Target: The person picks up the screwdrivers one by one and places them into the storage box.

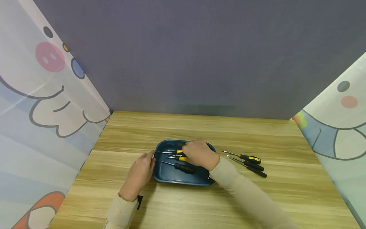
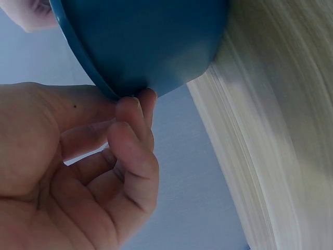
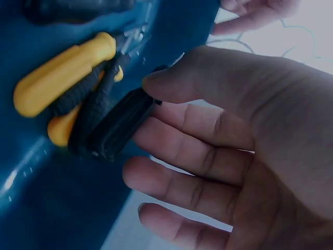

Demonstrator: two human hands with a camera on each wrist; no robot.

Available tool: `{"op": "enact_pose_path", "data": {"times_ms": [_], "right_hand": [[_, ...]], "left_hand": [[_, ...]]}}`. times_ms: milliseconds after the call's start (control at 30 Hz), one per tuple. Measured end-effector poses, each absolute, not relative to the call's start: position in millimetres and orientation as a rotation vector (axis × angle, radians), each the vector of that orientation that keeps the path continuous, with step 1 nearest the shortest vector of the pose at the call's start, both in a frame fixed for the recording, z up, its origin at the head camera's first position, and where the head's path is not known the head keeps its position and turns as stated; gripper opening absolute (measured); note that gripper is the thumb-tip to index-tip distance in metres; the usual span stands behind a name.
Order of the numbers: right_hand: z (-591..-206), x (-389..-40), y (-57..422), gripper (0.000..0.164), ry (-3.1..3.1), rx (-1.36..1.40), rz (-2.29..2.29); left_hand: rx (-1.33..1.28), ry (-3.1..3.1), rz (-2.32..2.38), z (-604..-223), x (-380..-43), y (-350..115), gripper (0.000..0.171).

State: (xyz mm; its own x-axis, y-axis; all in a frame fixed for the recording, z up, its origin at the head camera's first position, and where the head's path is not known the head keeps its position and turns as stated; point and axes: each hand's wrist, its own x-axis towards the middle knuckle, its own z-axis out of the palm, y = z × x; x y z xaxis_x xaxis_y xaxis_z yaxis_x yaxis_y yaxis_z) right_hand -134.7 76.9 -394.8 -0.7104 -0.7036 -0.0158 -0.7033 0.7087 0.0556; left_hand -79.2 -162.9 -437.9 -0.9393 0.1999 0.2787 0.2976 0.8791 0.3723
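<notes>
A dark blue tray (image 1: 183,183) sits on the wooden table and holds several screwdrivers. My left hand (image 1: 140,171) pinches the tray's left rim between thumb and fingers, as the left wrist view shows up close. Inside the tray, my right hand (image 1: 200,154) pinches the black handle of a screwdriver (image 3: 122,125) between thumb and index finger, the other fingers loosely bent. Beside it lie a yellow-handled screwdriver (image 3: 65,78) and other black and yellow handles, partly overlapping. Nearer the tray's front lies a larger black-handled screwdriver (image 1: 185,168). My right hand hides some of the handles in the head view.
Right of the tray, a yellow-and-black screwdriver (image 1: 250,158) and two black-handled screwdrivers (image 1: 256,172) lie side by side on the table (image 1: 137,127). A grey panel (image 1: 183,57) rises behind the table. Cartoon-printed cloths hang at both sides.
</notes>
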Motion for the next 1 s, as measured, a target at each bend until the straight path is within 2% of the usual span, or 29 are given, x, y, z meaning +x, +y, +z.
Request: {"op": "enact_pose_path", "data": {"times_ms": [233, 467, 700, 1000], "right_hand": [[-406, -135, 65, 0.010, -2.942, 1.234, -0.111], [-416, -135, 57, 0.016, -3.008, 1.228, -0.102], [-423, -135, 55, 0.013, -3.010, 1.216, -0.119], [-417, -132, 55, 0.012, -2.972, 1.207, -0.122]], "left_hand": [[-0.379, -2.812, -0.614, -438, -79, -163, 0.029], [-0.387, -2.805, -0.617, -439, -79, -164, 0.029], [-0.394, -2.800, -0.617, -440, -79, -164, 0.029], [-0.386, -2.805, -0.622, -440, -79, -165, 0.029]]}}
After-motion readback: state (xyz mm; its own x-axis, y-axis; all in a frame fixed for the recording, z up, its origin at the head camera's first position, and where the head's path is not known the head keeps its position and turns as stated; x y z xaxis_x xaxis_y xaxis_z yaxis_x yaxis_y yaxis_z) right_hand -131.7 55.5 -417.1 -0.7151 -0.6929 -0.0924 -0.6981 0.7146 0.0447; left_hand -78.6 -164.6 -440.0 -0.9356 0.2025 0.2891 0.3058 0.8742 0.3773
